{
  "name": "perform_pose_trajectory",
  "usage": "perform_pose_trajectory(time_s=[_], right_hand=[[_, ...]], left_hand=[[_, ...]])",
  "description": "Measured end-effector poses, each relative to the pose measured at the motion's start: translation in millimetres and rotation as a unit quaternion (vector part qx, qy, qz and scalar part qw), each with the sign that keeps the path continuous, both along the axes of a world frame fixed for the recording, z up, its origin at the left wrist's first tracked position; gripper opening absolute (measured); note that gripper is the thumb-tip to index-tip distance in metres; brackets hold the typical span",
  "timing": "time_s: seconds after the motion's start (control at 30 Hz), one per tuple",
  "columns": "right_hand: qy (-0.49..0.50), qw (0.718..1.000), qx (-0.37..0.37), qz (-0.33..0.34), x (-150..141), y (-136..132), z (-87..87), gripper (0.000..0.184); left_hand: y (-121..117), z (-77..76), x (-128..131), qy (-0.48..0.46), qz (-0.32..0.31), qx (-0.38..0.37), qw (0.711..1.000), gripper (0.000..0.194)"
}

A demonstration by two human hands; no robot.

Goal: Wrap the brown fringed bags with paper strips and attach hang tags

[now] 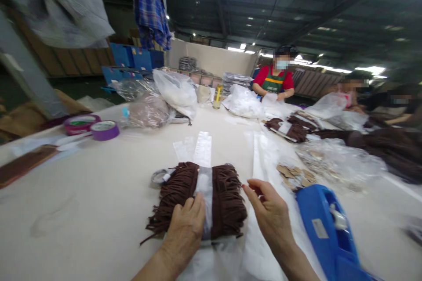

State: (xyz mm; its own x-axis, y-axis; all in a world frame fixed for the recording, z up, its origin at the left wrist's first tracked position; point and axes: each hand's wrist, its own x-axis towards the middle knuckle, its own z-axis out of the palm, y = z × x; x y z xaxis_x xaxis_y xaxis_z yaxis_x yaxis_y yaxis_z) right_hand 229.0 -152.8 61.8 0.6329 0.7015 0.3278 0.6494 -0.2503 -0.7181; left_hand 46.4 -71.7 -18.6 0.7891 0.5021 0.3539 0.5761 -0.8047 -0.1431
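Observation:
A bundle of dark brown fringe trim (227, 202) lies on the white table in front of me, with a pale band (205, 184) around its middle. My left hand (186, 224) rests on the bundle, its fingers laid across the fringe and the edge of the band; its thumb is hidden. Just off the bundle's right side is my right hand (270, 206), thumb and forefinger brought together in a pinch. Whatever may be between those fingertips is too small to make out. White label strips (202, 147) lie behind the bundle, and a grey ring-shaped roll (161, 177) touches its left side.
A blue tape dispenser (325, 224) stands at right, near brown card tags (295, 175) and clear bags (343, 162). Purple tape rolls (104, 131) sit at left. More brown fringe (286, 129) lies farther back. A masked co-worker (275, 79) handles white bags across the table.

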Motion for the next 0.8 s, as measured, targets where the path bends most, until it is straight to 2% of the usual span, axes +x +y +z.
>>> perform_pose_trajectory(time_s=[0.07,0.17,0.27,0.33,0.43,0.6,0.73,0.8], right_hand=[[-0.049,0.993,0.01,-0.103,37.0,-48.0,13.2,0.031],[-0.032,0.96,-0.068,-0.27,88.4,-122.0,18.4,0.031],[0.043,0.941,-0.12,-0.312,113.4,-171.7,5.3,0.029],[0.092,0.943,-0.116,-0.298,114.0,-184.5,-7.2,0.034],[0.169,0.941,-0.073,-0.285,105.8,-183.2,-19.6,0.035],[0.23,0.923,0.028,-0.308,99.6,-179.7,-19.0,0.033],[0.213,0.908,0.116,-0.341,81.5,-204.5,-22.4,0.032],[0.264,0.886,0.135,-0.356,68.0,-218.6,-32.4,0.033]], left_hand=[[1.8,-2.0,-2.3,-0.008,-0.017,0.014,1.0,0.044],[7.0,-5.3,-3.2,-0.027,-0.035,0.036,0.998,0.044],[10.1,-5.7,-3.1,-0.041,-0.052,0.054,0.996,0.042],[10.6,-5.3,-3.8,-0.045,-0.059,0.059,0.995,0.041],[11.7,-6.4,-5.8,-0.045,-0.064,0.06,0.995,0.042],[15.3,-10.0,-7.4,-0.04,-0.072,0.069,0.994,0.041],[16.1,-10.6,-7.3,-0.038,-0.077,0.082,0.993,0.041],[16.3,-11.2,-7.6,-0.033,-0.078,0.081,0.993,0.042]])
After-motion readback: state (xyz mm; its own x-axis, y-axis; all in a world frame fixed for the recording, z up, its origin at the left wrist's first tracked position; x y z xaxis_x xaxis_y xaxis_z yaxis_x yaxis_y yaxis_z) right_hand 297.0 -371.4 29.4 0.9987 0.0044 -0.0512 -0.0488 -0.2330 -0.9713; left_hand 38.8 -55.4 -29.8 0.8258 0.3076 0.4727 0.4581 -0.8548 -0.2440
